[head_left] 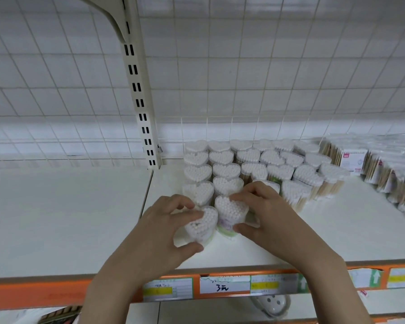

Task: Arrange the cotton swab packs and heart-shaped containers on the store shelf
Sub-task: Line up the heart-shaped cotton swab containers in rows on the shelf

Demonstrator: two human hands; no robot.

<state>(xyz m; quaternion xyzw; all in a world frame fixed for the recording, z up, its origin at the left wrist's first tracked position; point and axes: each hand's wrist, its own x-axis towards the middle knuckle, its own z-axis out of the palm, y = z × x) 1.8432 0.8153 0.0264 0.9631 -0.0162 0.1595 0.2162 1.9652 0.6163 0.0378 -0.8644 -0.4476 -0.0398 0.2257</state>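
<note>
Heart-shaped containers [202, 226] gripped by both hands near shelf edge [220, 268].

A white price tag [225, 286] on the orange shelf edge [33, 294] says "3元" in black handwriting. The other labels are too blurry to read.

Behind, at 12 o'clock, a white wire grid back panel [243, 73] and a cream slotted upright post [139, 99]. Along the orange shelf edge [33, 293], price labels [225, 286] at 6 o'clock, one handwritten. Below, at 5 o'clock, a pale rounded item with holes [270, 304], partly hidden.
</note>
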